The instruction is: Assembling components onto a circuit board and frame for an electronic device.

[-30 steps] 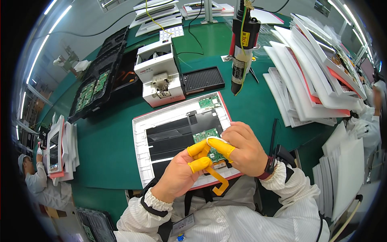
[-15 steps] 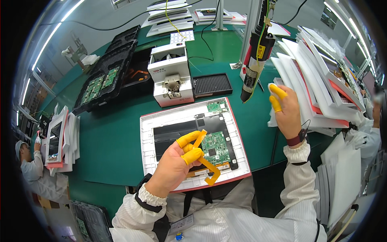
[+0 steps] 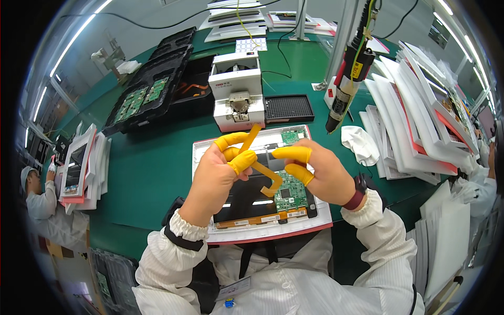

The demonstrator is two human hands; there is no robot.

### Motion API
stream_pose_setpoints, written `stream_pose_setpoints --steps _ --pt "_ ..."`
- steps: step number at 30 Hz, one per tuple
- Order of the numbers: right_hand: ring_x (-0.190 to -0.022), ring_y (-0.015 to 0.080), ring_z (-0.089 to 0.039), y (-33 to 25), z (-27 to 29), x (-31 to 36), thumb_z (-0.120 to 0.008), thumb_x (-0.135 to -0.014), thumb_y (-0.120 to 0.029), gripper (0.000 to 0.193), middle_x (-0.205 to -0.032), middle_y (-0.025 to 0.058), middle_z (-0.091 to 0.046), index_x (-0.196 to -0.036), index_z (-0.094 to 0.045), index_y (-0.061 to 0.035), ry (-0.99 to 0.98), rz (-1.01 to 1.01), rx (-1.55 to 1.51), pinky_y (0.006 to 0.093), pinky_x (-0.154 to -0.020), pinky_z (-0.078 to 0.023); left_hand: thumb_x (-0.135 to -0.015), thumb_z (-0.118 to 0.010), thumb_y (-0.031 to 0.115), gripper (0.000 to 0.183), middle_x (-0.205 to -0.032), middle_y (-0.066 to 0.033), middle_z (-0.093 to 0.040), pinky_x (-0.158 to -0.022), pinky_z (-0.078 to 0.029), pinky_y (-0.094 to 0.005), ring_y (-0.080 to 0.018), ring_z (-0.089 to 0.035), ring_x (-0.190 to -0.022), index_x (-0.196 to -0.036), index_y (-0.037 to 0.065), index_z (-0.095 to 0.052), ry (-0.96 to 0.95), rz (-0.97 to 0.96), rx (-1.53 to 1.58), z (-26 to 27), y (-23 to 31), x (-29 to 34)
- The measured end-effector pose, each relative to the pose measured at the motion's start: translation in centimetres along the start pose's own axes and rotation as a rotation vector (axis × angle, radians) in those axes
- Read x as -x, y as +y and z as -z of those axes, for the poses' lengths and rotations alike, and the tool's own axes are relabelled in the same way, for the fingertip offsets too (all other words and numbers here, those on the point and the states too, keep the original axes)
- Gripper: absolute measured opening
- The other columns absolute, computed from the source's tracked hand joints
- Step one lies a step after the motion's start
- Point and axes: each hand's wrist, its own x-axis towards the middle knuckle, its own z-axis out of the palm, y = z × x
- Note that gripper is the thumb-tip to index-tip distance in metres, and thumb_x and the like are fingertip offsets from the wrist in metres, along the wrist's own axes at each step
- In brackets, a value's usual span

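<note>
My left hand (image 3: pixel 212 170), with yellow finger cots, pinches an orange flat flex cable (image 3: pixel 269 176) between thumb and forefinger. One end of the cable sticks up past the fingers, and its hooked end hangs down to the right. Close to it on the right, my right hand (image 3: pixel 328 176) points inward, cotted thumb and forefinger apart with nothing visible between them. Below both hands lies a white-framed panel (image 3: pixel 321 218) with a black back. It carries a large green circuit board (image 3: pixel 292 193), a smaller green board (image 3: pixel 293 137) near its top corner, and an orange strip along its near edge.
A white machine (image 3: pixel 237 94) stands behind the panel, beside a black perforated tray (image 3: pixel 290 108). An electric screwdriver (image 3: pixel 350 79) hangs at right above a white cloth (image 3: pixel 360 145). Black cases (image 3: pixel 142 97) hold boards at left. Foam-separated panels (image 3: pixel 415 105) are stacked at right.
My right hand has moved left from beside the stacked panels to near the flex cable, leaving the white cloth in full view. My left hand has lifted the cable slightly away from me.
</note>
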Motion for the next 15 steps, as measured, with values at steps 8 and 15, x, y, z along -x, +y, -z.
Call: stream_pose_setpoints --steps 8,15 --pt "-0.112 0.0309 -0.056 -0.7 0.5 -3.1 -0.082 -0.074 -0.004 0.026 -0.120 0.0094 -0.058 -0.098 -0.071 -0.0062 -0.001 0.632 0.383 0.0384 -0.096 -0.047 -0.096 -0.062 0.000 0.045 -0.112 -0.0098 -0.063 -0.078 -0.056 -0.0235 -0.0132 -0.065 -0.092 -0.139 0.001 -0.047 -0.234 0.278 0.330 0.0 -0.3 -0.8" --pt "-0.094 0.0293 -0.063 0.4 3.6 -6.0 -0.071 -0.091 -0.008 0.017 -0.102 0.0113 -0.068 -0.107 -0.069 -0.0041 -0.291 0.123 0.235 0.0367 -0.085 -0.051 -0.101 -0.063 0.018 0.034 -0.115 -0.0046 -0.065 -0.080 -0.053 -0.0244 -0.0109 -0.063 -0.095 -0.131 0.002 -0.058 -0.042 0.055 -0.261 1.1 0.8 -1.2"
